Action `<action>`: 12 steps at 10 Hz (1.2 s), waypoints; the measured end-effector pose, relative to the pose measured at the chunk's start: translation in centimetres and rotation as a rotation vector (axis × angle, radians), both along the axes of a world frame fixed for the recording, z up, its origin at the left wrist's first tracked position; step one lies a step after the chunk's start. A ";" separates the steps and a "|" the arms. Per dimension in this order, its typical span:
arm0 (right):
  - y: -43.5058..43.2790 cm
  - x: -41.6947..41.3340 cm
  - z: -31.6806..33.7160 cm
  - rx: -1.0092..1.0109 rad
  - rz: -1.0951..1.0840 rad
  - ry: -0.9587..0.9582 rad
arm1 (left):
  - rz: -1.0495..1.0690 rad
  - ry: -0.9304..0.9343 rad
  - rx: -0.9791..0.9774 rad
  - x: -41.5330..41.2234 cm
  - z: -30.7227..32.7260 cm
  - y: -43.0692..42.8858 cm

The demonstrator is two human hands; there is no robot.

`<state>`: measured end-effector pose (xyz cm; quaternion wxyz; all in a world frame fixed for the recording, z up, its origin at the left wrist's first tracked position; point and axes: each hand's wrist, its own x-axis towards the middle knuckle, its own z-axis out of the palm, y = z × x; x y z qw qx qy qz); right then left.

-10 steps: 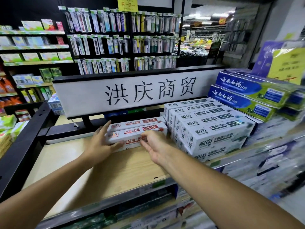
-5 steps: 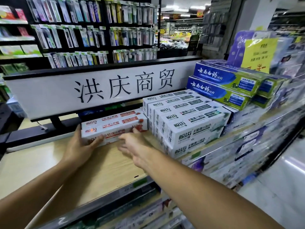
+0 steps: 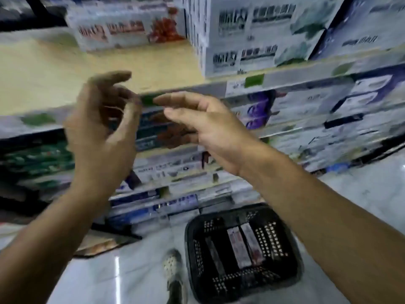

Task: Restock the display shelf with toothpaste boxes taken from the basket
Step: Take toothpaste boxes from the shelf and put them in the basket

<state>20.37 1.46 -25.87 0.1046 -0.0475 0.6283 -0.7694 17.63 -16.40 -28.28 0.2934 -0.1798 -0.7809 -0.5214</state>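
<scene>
Your hands have come off the red-printed boxes [image 3: 125, 29] you were squaring up on the display shelf [image 3: 109, 64], and your view has tipped down toward the floor. Both hands now hang in the air in front of the shelf edge. Your left hand [image 3: 103, 128] and right hand [image 3: 203, 126] are released, fingers loose and slightly bent, holding nothing.

The next toothpaste boxes [image 3: 238, 249] lie in the black perforated basket [image 3: 194, 249] on the floor below your right forearm, just beside your shoe [image 3: 172, 266]. At least two pale ones lie flat, side by side along their length; motion blur hides whether a darker one sits left of them.

Expect them to be light, thin cardboard with a tube inside: stiff along the length, but the wide faces probably dent under a hard squeeze. The printed card looks smooth, so it may slide. Take each across its narrow sides near the middle, thumb on one long edge and fingers on the other, or gather two together as one flat pair. The end flaps are the part most likely to give, so avoid pinching there.
</scene>
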 end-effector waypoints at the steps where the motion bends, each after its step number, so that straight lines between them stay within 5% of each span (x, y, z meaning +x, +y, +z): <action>1: 4.2 4.3 -10.6 0.035 0.013 -0.098 | -0.075 -0.154 -0.091 7.4 -11.5 4.3; 4: 14.3 14.6 -55.3 0.349 -0.218 -0.996 | -0.187 -1.330 -0.373 16.1 -54.3 12.7; 5: 15.9 17.4 -69.5 0.737 -0.085 -1.050 | -0.130 -1.722 -0.347 17.1 -66.5 14.0; 6: 16.9 19.1 -80.2 1.083 0.106 -0.992 | -0.004 -1.863 -0.350 18.5 -77.0 14.3; 8: 15.4 20.2 -93.5 1.285 0.169 -0.850 | 0.172 -1.988 -0.251 21.0 -90.6 16.3; 10: 11.5 21.2 -98.2 1.624 0.119 -0.751 | 0.227 -1.834 -0.347 23.5 -92.5 17.4; 12: 11.9 20.6 -99.1 1.608 -0.052 -0.699 | 0.317 -1.839 -0.209 22.1 -90.8 18.1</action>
